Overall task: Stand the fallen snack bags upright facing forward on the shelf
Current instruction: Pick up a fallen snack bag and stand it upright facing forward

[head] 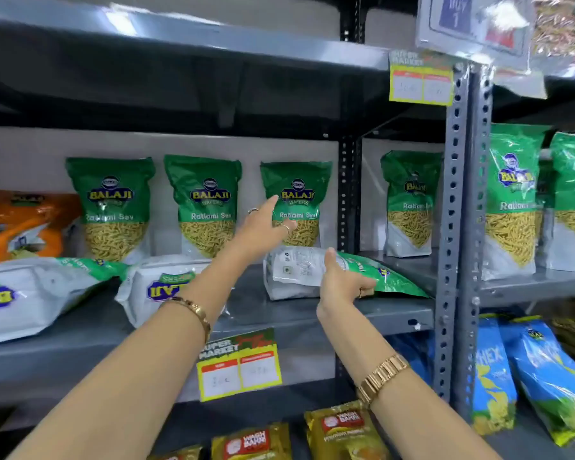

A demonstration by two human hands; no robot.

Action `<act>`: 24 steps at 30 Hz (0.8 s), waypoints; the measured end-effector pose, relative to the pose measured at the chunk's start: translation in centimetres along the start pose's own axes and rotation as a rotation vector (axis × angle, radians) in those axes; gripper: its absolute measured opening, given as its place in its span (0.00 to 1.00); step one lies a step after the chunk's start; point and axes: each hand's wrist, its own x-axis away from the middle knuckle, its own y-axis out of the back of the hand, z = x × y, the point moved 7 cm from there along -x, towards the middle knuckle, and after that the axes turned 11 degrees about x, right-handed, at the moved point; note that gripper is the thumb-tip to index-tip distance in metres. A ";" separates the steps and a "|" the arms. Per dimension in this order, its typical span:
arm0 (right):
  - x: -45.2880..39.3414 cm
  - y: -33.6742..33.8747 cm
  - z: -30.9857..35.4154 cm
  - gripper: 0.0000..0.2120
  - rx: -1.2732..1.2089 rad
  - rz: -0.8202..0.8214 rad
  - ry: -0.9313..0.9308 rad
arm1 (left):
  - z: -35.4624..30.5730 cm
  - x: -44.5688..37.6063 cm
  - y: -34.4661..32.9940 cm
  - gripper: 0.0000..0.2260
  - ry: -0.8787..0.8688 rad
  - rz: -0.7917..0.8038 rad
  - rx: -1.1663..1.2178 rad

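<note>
The right hand (341, 280) grips a fallen snack bag (316, 272) on the grey shelf (312, 313): its thumb lies over the white back of the bag and the other fingers curl under the green end, so the hand is closed on the bag. That bag lies on its side, back panel showing, green top pointing right toward the shelf post (458, 227).

The left hand (263, 227) reaches past it with fingers spread and the forefinger stretched out, its tip at or just before the front of the third upright bag (296, 204); whether it touches cannot be told. It holds nothing. Rings show on two of its fingers, and each wrist carries a gold bracelet.

Three green bags stand upright at the back of the shelf, fronts forward: the third one, a middle bag (205, 204) and a left bag (112, 207). In front of them two more bags lie flat: one (160, 288) partly behind the left forearm with its logo upside down, and one (30, 293) at the far left edge. Orange bags (20, 220) lie behind that. A yellow price tag (239, 363) hangs on the shelf's front edge.
</note>
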 end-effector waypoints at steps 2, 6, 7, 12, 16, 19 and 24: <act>-0.9 0.3 -0.4 0.45 -0.069 -0.024 -0.062 | 0.7 -0.7 -1.2 0.35 0.106 0.009 0.050; -2.0 0.5 -1.7 0.35 -0.184 0.017 -0.200 | 3.4 -1.0 -3.9 0.38 0.359 0.022 0.122; -2.2 0.7 -1.8 0.33 -0.222 0.016 -0.221 | 4.1 -1.1 -4.3 0.37 0.402 0.023 0.140; -2.9 0.8 -2.1 0.33 -0.228 -0.055 -0.230 | 5.3 -1.1 -4.6 0.16 0.443 -0.046 0.249; -3.4 0.2 -1.6 0.30 -0.261 -0.110 -0.177 | 5.6 -1.0 -4.1 0.20 0.423 -0.109 0.364; -4.2 0.1 -0.9 0.27 -0.219 -0.121 -0.099 | 6.4 -0.4 -3.5 0.08 0.414 -0.192 0.457; -5.7 -0.6 0.8 0.19 -0.241 -0.112 -0.041 | 6.9 0.7 -2.8 0.29 0.373 -0.296 0.576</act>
